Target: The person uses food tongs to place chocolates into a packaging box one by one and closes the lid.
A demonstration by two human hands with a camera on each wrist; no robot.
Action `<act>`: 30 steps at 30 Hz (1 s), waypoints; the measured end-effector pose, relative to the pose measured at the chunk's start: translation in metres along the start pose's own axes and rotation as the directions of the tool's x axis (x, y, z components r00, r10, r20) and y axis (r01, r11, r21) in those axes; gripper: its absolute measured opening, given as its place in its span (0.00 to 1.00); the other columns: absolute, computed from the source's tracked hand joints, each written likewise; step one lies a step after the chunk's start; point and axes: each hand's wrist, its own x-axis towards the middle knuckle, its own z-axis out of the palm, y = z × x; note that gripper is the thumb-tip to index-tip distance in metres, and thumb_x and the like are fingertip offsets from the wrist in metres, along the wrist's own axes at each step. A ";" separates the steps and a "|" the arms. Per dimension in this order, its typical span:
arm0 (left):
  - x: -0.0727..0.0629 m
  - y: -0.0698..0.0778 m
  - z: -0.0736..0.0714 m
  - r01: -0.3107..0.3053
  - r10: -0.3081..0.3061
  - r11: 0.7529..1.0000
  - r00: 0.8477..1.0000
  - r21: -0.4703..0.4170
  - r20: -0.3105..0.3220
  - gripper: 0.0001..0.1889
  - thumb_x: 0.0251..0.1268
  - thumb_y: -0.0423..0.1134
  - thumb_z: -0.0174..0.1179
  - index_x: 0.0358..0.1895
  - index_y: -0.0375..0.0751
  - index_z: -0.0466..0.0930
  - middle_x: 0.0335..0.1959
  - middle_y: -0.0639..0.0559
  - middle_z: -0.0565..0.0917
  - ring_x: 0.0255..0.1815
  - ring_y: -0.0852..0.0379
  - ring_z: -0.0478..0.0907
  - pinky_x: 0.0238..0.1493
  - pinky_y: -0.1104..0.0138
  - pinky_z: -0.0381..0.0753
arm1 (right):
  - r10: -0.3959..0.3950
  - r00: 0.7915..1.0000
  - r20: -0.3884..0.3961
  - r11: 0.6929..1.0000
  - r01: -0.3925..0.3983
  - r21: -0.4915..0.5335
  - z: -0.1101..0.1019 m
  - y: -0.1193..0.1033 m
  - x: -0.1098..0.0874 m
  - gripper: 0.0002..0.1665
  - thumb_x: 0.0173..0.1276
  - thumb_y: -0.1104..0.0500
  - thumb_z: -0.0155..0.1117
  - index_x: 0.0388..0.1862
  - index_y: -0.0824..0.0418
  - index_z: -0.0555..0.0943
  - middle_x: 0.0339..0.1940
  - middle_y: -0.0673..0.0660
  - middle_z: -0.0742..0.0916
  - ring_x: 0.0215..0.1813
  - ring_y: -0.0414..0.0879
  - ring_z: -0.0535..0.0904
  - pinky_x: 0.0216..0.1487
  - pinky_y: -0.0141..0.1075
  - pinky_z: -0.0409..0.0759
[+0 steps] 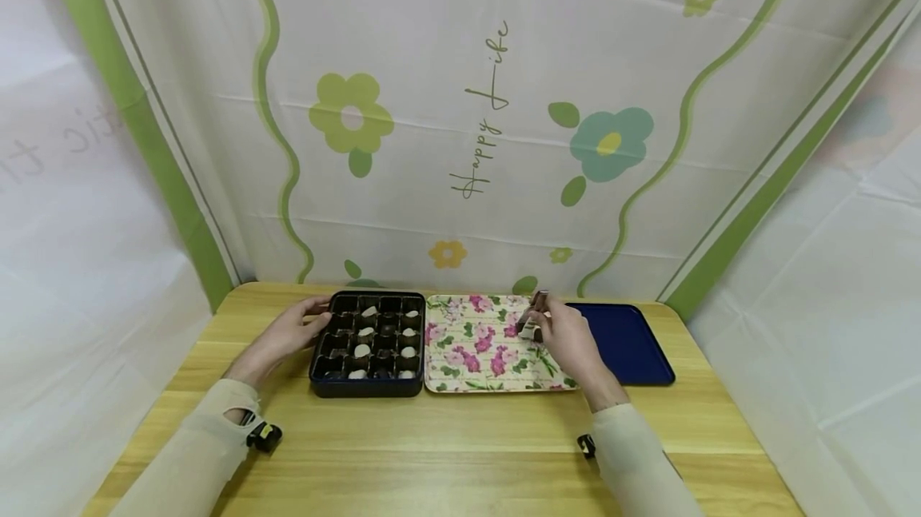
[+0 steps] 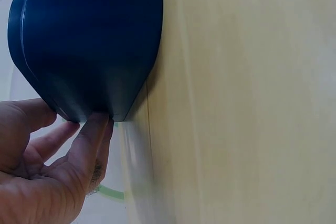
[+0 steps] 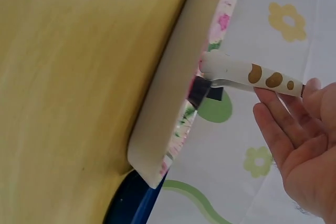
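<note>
My left hand [image 1: 291, 331] grips the left side of a dark box [image 1: 367, 391] of chocolates, thumb at the rim and fingertips on the outer wall [image 2: 94, 40]. White and dark chocolates sit in its divided compartments, some of which hold nothing. With my right hand [image 1: 572, 337] I hold slim tongs [image 3: 247, 72], white with brown spots and a paw-shaped end, over the flowered tray [image 1: 478, 377]. Dark chocolate-like pieces [image 3: 198, 93] show by the tongs' tip, close over the tray; I cannot tell whether the tongs pinch one.
A flat dark blue lid or tray [image 1: 633, 345] lies to the right, beside the flowered tray. All of these stand in a row near the back edge of the wooden table [image 1: 432, 453]. A printed cloth [image 1: 432, 141] hangs behind and along both sides.
</note>
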 end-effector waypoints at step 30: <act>0.001 -0.002 0.000 -0.001 0.001 1.000 1.000 -0.011 -0.007 0.31 1.00 0.39 0.52 0.91 0.24 0.61 0.82 0.15 0.74 0.84 0.15 0.71 0.80 0.27 0.82 | 0.174 0.982 0.073 0.890 -0.189 0.414 0.008 -0.004 0.003 0.24 1.00 0.52 0.55 0.79 0.67 0.76 0.81 0.79 0.84 0.61 0.67 0.97 0.52 0.56 0.99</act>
